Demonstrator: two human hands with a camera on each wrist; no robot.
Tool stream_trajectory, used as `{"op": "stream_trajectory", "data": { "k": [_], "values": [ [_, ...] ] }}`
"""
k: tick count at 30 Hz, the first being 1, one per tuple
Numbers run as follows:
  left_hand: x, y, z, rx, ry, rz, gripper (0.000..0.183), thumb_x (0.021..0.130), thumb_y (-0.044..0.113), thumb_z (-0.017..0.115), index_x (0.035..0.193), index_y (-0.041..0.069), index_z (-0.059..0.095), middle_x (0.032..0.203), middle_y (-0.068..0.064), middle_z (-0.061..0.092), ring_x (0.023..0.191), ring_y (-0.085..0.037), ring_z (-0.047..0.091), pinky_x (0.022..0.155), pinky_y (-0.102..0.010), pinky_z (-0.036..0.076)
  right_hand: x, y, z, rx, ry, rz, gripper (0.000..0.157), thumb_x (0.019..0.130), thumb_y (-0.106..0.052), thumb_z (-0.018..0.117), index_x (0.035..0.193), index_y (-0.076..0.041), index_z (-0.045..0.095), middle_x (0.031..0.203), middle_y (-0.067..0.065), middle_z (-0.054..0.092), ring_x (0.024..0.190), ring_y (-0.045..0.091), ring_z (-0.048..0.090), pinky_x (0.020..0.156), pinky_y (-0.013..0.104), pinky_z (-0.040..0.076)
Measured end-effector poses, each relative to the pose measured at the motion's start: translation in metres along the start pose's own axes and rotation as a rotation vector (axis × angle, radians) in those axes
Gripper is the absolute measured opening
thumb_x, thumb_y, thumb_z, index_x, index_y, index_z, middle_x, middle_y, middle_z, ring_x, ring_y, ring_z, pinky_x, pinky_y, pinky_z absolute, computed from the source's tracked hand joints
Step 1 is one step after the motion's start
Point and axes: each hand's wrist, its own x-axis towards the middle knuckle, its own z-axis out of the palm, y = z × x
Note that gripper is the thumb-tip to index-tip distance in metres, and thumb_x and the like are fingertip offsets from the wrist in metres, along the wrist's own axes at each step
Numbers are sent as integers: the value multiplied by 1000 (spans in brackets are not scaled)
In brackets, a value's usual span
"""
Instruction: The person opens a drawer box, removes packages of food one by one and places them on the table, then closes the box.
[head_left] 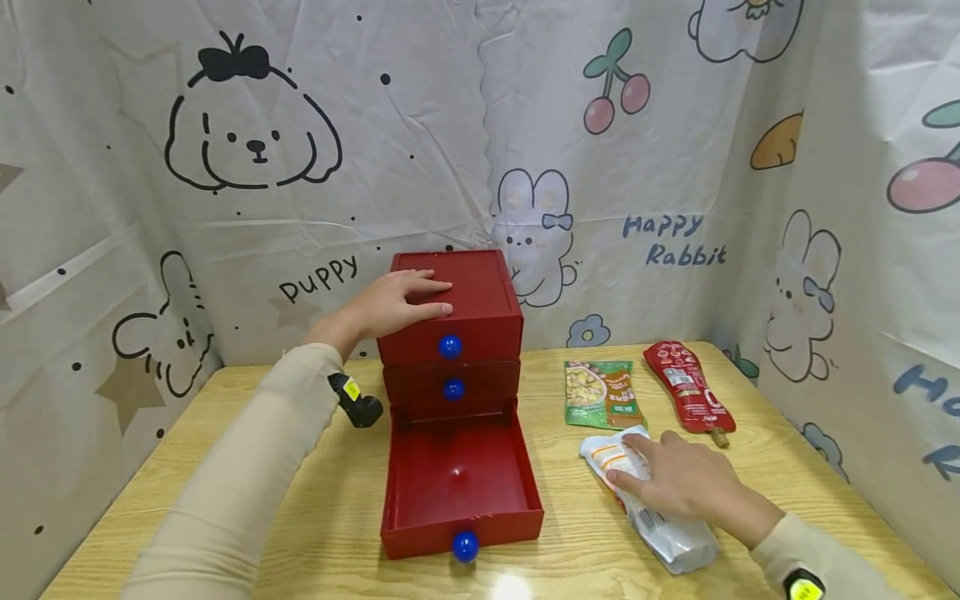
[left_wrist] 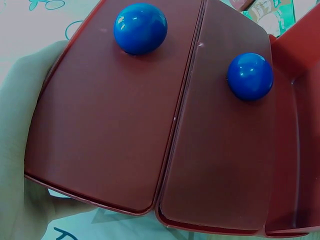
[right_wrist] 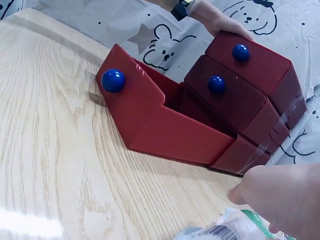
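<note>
A red cabinet of three stacked drawers with blue ball knobs stands on the table. Its bottom drawer is pulled out and holds nothing; the two above it are closed. My left hand rests on the cabinet's top, fingers spread; in the left wrist view it lies along the top drawer front. To the right, my right hand lies over a white-and-silver plastic packet, thumb and fingers extended across it. The right wrist view shows the packet only partly, beneath the hand.
Behind the white packet lies a flat green-and-brown food packet. Farther right is a red spouted pouch. Printed curtains enclose the wooden table at the back and sides.
</note>
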Motion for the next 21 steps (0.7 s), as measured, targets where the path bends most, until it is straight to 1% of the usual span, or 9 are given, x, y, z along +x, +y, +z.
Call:
{"op": "stream_trajectory", "data": {
  "k": [2, 4, 9, 12, 14, 16, 19, 21],
  "values": [
    [0, 0, 0, 0, 0, 0, 63, 81, 66, 51, 135, 32, 51, 147, 0, 32, 135, -25, 20, 104, -55, 19, 0, -2, -2, 0, 9, -16, 80, 76, -79, 40, 133, -25, 52, 95, 8, 56, 62, 19, 47, 46, 34, 34],
    [-1, 1, 0, 0, 1, 1, 64, 81, 66, 51, 135, 32, 51, 147, -1, 32, 135, -26, 20, 104, -55, 19, 0, -4, -4, 4, 15, -29, 79, 77, -78, 40, 134, -25, 51, 93, 7, 56, 61, 18, 45, 46, 34, 34],
    [-1, 1, 1, -3, -4, -1, 63, 81, 66, 51, 135, 32, 51, 147, 0, 32, 135, -25, 20, 104, -55, 20, 0, -7, -9, -4, 4, -32, 80, 78, -78, 39, 138, -26, 47, 101, 9, 57, 63, 17, 47, 46, 33, 35],
    [-1, 1, 2, -2, -6, -2, 63, 81, 66, 51, 135, 33, 50, 147, 0, 32, 135, -25, 20, 104, -54, 20, -1, -10, -12, -9, 12, -40, 79, 78, -77, 39, 139, -26, 46, 103, 9, 57, 66, 18, 49, 46, 34, 36],
    [-1, 1, 1, -2, -4, 0, 63, 81, 65, 51, 135, 32, 51, 147, 0, 32, 135, -25, 20, 104, -54, 20, -1, -13, -15, -9, 29, -53, 79, 78, -77, 39, 137, -26, 48, 107, 10, 58, 73, 22, 54, 48, 38, 39],
    [0, 1, 1, -1, 1, 2, 63, 81, 65, 52, 134, 32, 51, 147, 0, 32, 135, -25, 20, 104, -54, 19, 0, -18, -18, 6, 59, -75, 77, 79, -76, 40, 135, -24, 51, 113, 11, 58, 84, 27, 58, 54, 44, 44],
    [-1, 1, 0, -1, 2, 3, 63, 81, 66, 51, 134, 32, 51, 147, 0, 32, 135, -25, 20, 104, -54, 19, 1, -26, -24, 30, 99, -118, 75, 79, -76, 39, 129, -22, 56, 120, 11, 56, 101, 33, 56, 67, 53, 46],
    [-1, 1, 0, 2, -1, 2, 63, 81, 66, 51, 134, 32, 51, 147, 0, 32, 135, -25, 20, 104, -54, 19, 2, -34, -28, 42, 118, -150, 75, 79, -77, 39, 127, -22, 58, 122, 11, 56, 106, 32, 54, 73, 54, 46]
  ]
}}
